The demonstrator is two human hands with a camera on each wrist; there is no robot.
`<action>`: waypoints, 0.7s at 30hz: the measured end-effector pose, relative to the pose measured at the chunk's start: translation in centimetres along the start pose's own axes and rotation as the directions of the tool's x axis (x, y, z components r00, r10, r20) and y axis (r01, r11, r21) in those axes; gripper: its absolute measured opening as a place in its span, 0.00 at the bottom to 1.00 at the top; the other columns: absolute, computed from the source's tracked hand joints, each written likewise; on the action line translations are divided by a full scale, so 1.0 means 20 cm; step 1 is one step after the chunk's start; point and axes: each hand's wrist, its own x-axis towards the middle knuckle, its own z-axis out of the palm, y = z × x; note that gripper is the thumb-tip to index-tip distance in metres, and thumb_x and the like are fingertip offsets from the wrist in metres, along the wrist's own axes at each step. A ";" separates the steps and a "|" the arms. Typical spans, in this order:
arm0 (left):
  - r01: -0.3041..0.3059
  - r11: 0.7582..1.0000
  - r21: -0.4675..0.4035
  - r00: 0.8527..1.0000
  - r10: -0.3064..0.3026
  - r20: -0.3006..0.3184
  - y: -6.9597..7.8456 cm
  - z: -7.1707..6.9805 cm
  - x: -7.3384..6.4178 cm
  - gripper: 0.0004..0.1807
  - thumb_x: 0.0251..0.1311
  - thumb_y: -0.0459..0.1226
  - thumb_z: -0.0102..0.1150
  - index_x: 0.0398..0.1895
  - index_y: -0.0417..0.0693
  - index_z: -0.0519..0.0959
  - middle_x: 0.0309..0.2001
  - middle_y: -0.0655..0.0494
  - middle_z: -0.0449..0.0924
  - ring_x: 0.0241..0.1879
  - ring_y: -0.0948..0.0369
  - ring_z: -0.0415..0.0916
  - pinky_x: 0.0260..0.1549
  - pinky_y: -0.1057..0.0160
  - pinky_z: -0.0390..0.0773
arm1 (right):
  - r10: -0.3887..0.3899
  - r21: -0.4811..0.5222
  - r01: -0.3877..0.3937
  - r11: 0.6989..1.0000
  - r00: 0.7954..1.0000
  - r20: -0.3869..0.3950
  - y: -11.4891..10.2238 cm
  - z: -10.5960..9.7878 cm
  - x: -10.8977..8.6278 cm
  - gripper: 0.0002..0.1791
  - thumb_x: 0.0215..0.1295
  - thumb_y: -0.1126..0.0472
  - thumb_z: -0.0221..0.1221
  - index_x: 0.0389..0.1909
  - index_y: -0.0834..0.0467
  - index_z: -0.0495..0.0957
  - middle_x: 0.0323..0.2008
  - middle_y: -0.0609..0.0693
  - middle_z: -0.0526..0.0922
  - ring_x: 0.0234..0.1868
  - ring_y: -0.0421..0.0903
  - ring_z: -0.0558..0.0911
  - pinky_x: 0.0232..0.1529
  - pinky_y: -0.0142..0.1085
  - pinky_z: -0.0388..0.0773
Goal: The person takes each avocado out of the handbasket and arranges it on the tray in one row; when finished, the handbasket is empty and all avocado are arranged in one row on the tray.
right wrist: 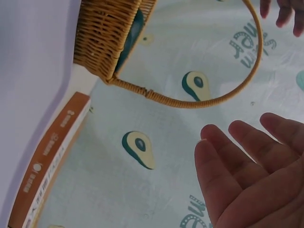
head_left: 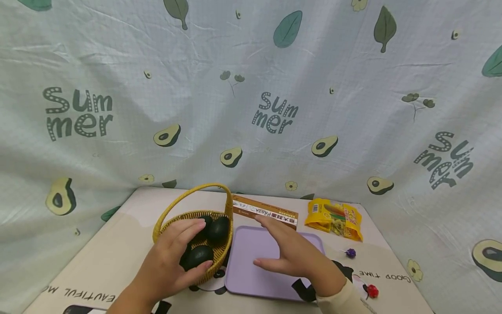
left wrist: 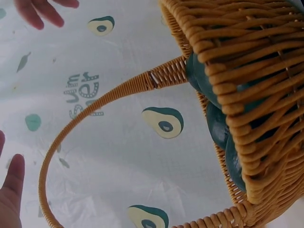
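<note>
Left hand [head_left: 172, 257]: fingers relaxed, thumb spread from them, nothing seen pinched. In the head view it overlaps the near left side of the wicker basket [head_left: 224, 250]; contact with basket or fruit cannot be told. Right hand [head_left: 292, 250]: fingers extended, thumb well apart, palm turned towards the basket, holding nothing; it hovers to the basket's right, over the lilac tray [head_left: 249, 244].

Key relation: the basket lies between the two hands' sides, far nearer the left. Dark green avocados [head_left: 200, 257] sit inside it, at least three showing; the nearest has its long axis roughly left to right, tipped a little. The arched handle stands upright over them, crossing from the basket's left rim to its far right. The tray lies just right of the basket, flat on the table [head_left: 133, 218].

Beyond: brown-and-white pasta box [head_left: 247, 207], behind the tray, its length running rightward from the basket's far side. Yellow packet [head_left: 333, 218] well right of the basket; purple lollipop [head_left: 351, 253] and red lollipop [head_left: 372, 291] nearer the person on that same side.

Writing: box reads "PASTA" among Chinese characters; packet lettering too small. Table print, upside down: "GOOD TIME" right of the basket, "BEAUTIFUL MO…" left. Cloth [head_left: 196, 109] behind the basket repeats "summer".
</note>
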 end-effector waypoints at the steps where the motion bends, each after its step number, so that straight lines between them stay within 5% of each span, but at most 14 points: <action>1: 0.009 1.000 0.007 1.000 -0.009 -0.004 0.00 0.00 0.00 0.39 0.68 0.59 0.58 0.65 0.33 0.73 0.61 0.42 0.75 0.60 0.55 0.70 0.72 0.76 0.62 | 0.001 0.004 -0.001 1.000 1.000 0.001 0.00 0.00 0.01 0.51 0.63 0.30 0.63 0.81 0.39 0.51 0.77 0.44 0.63 0.75 0.43 0.67 0.72 0.52 0.72; 17: 0.021 0.994 0.104 0.992 -0.007 -0.130 -0.06 -0.06 0.01 0.38 0.69 0.57 0.57 0.62 0.28 0.72 0.57 0.35 0.75 0.60 0.50 0.68 0.73 0.72 0.62 | 0.056 0.047 -0.058 0.997 0.997 0.044 0.02 0.04 0.10 0.51 0.62 0.29 0.63 0.81 0.43 0.55 0.78 0.45 0.63 0.76 0.43 0.66 0.74 0.51 0.70; 21: 0.070 0.988 0.137 0.986 -0.048 -0.160 -0.08 -0.07 0.00 0.39 0.69 0.58 0.55 0.62 0.28 0.72 0.57 0.33 0.74 0.61 0.49 0.68 0.74 0.71 0.61 | 0.052 0.049 -0.055 0.997 0.997 0.062 0.02 0.05 0.12 0.51 0.62 0.29 0.63 0.81 0.42 0.54 0.78 0.44 0.62 0.76 0.42 0.65 0.75 0.51 0.69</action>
